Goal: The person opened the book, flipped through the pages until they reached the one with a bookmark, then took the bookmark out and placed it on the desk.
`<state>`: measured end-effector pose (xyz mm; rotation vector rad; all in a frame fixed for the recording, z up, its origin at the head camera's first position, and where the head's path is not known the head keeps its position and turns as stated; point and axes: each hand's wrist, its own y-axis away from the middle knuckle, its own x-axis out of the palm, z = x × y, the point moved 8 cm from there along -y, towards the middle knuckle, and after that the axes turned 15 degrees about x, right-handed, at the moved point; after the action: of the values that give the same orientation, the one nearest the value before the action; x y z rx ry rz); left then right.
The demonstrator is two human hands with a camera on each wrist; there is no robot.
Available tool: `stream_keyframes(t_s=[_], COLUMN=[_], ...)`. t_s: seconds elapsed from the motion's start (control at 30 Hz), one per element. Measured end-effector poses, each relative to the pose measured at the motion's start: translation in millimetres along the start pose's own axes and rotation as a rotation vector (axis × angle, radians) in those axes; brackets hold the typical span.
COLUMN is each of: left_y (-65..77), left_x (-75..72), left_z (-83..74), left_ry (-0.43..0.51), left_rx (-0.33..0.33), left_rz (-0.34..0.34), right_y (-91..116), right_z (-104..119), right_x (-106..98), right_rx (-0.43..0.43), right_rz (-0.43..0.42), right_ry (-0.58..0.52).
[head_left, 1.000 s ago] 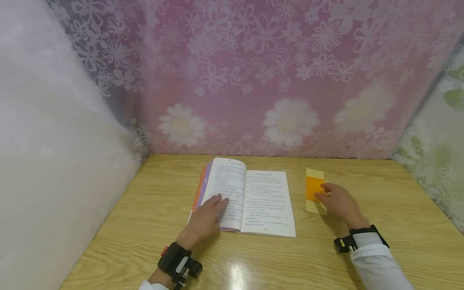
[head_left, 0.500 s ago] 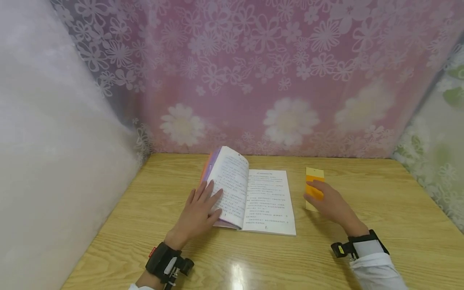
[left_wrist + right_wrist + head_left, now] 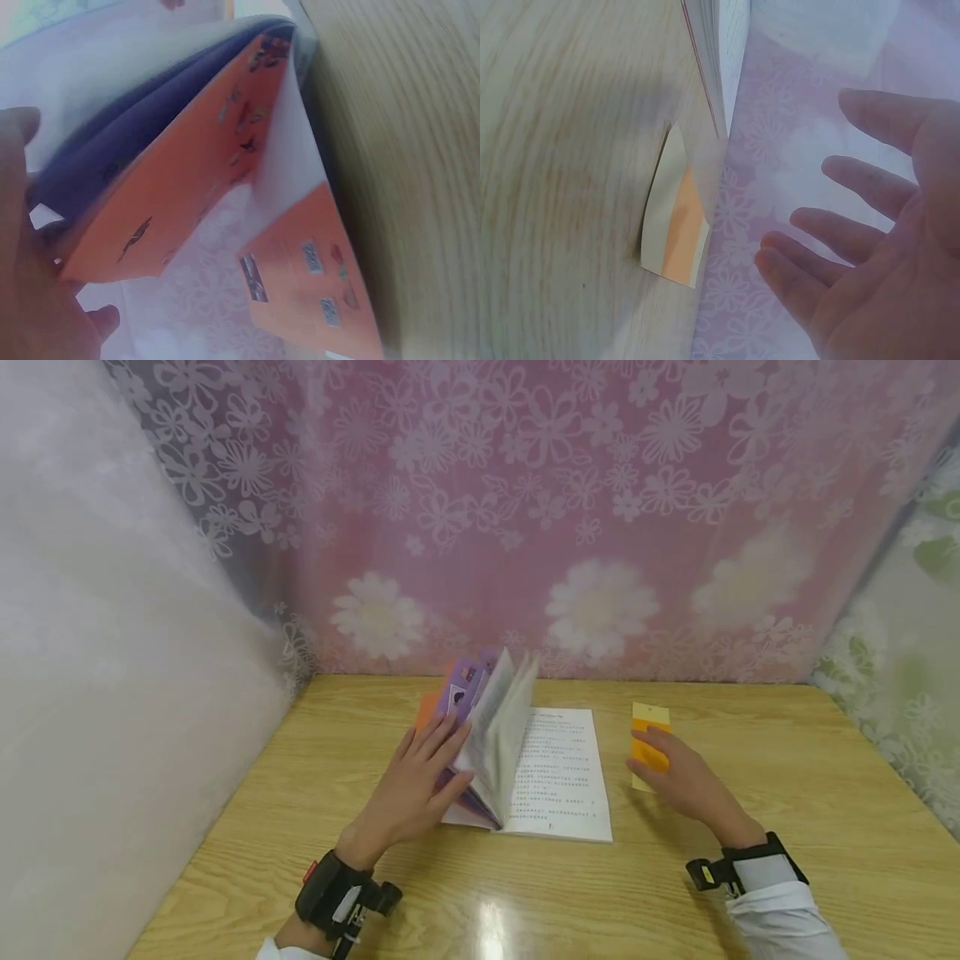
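Note:
In the head view an open book lies on the wooden table, its right page flat. Its left-hand pages stand up and fan out, blurred, beside a purple sheet. My left hand reaches to these raised leaves with fingers spread and fairly straight. The left wrist view shows the orange cover lifted against that hand, and an orange flap lower down. To the right, my right hand hovers over a yellow and orange card. Its fingers are apart and hold nothing in the right wrist view.
The wooden table extends around the book. A pink floral curtain hangs along its back edge, with a pale cloth at left and a floral one at right.
My left hand has slid to the left edge of the book, and the left-hand pages have risen from lying fairly flat to standing. My right hand has moved slightly left over the card.

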<state>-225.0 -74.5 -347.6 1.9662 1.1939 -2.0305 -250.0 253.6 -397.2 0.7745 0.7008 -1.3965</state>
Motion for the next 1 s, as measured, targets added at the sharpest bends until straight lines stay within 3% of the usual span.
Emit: stream_keyframes(t_s=[0.23,0.53,0.63,0.87,1.0], left_y=[-7.7,-0.4,7.8,38.1,53.3], left_x=[-9.5,-14.9,-8.3,11.5,20.8], left_z=[0.8,17.3,29.8,65.2,79.3], left_ry=[0.025,0.067,0.104,0.171,0.247], left_rx=[-0.025,-0.125,-0.216,-0.509,-0.629], left_rz=[-0.031,-0.096,-0.082,-0.027,-0.019], right_y=[-1.2,1.0,1.3,6.1,8.9], right_z=[5.1,12.3,13.9,14.0,12.0], right_x=[-5.0,-6.1,-4.6,1.9,7.1], right_rx=[-0.005,-0.037,-0.057,-0.071,-0.071], right_rz=[-0.005,0.006,0.003,0.016,0.037], right_ry=[0.007,0.021,0.032,0.105,0.141])
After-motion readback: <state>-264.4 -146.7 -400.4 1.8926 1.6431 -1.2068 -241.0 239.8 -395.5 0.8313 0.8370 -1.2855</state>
